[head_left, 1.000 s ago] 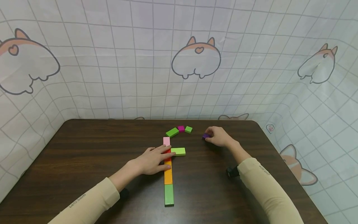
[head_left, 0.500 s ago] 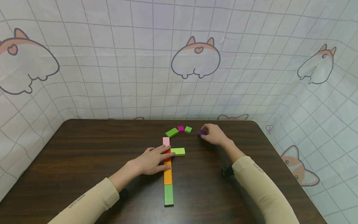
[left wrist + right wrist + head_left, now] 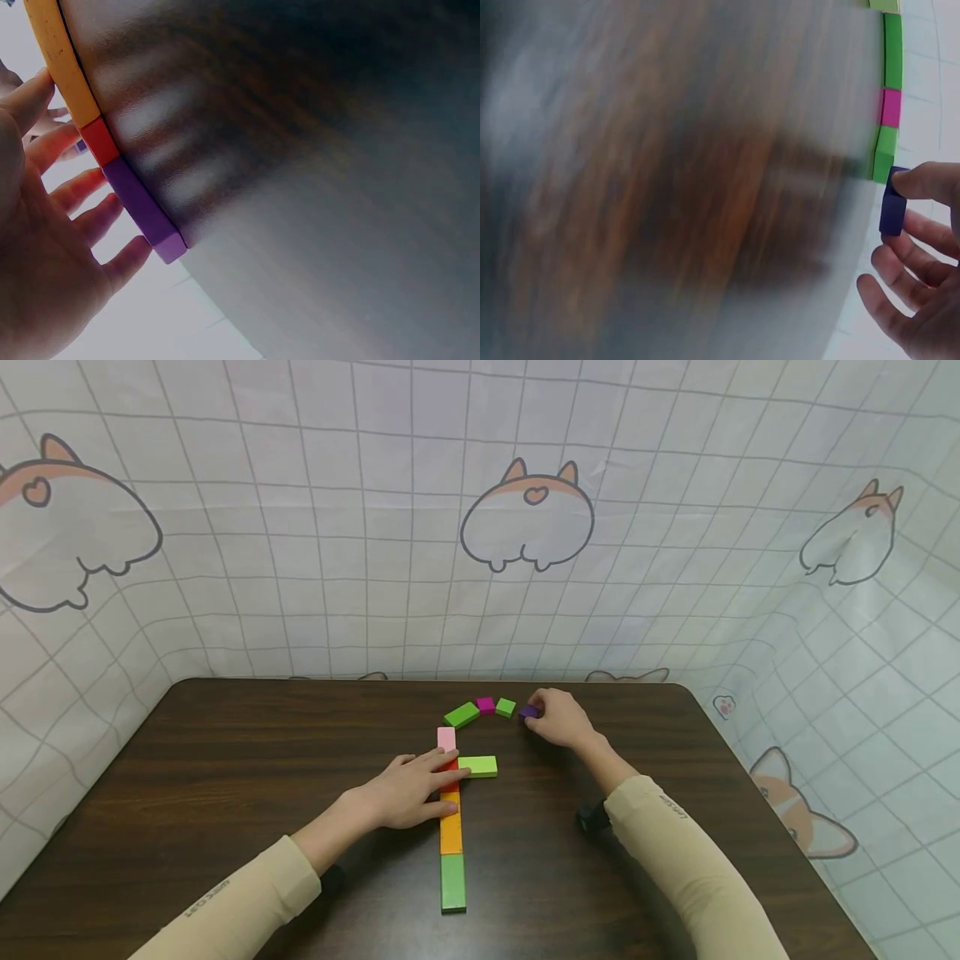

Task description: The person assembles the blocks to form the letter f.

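Note:
My left hand (image 3: 408, 789) lies with fingers spread over a straight column of blocks, touching the red block (image 3: 451, 782) and the orange block (image 3: 451, 831). A pink block (image 3: 446, 739) tops the column and a green block (image 3: 453, 883) ends it nearest me. In the left wrist view, a purple-looking block (image 3: 142, 204) adjoins the red one; whether it is the pink one in shade I cannot tell. My right hand (image 3: 562, 718) pinches a small dark purple block (image 3: 528, 712) between thumb and fingers, just right of a small green block (image 3: 506, 707).
A green block (image 3: 461, 715) and a magenta block (image 3: 486, 705) curve from the column's top towards the small green one. A lime block (image 3: 477, 767) juts right from the column. All lie on a dark wooden table (image 3: 225, 760), with a patterned curtain (image 3: 337, 568) behind.
My right hand has moved left and slightly away from me with the purple block, bringing it closer to the small green block. The left hand has stayed in place.

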Action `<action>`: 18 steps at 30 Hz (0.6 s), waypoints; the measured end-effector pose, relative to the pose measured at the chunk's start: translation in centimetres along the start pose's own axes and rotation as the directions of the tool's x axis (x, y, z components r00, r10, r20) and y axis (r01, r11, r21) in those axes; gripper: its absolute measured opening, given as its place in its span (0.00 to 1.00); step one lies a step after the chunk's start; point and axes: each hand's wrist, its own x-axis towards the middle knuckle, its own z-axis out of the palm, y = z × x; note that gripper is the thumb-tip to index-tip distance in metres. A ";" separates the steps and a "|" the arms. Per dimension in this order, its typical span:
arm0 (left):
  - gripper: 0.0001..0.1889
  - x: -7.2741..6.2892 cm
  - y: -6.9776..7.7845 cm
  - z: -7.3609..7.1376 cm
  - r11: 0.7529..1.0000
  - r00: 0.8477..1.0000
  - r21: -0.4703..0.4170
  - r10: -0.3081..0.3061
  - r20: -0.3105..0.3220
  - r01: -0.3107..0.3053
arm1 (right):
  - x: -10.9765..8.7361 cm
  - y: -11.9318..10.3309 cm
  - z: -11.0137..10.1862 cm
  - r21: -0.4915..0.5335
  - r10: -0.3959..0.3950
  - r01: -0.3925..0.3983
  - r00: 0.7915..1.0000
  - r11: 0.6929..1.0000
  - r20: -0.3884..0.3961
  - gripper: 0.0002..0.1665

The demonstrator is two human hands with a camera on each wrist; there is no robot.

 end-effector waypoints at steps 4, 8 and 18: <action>0.31 0.0 -0.2 0.0 1.000 1.000 -0.001 -0.002 0.000 0.002 | 0.2 -0.4 0.3 0.000 0.020 -0.020 1.000 1.000 -0.014 0.20; 0.31 0.1 -0.3 -0.2 1.000 1.000 0.000 -0.003 0.003 0.003 | 0.6 -0.6 0.7 -0.004 0.037 -0.037 0.999 0.999 -0.014 0.19; 0.32 0.2 -0.7 -0.5 1.000 1.000 0.008 -0.004 0.017 0.004 | 0.8 -1.4 1.1 -0.010 0.066 -0.066 0.998 0.998 0.001 0.19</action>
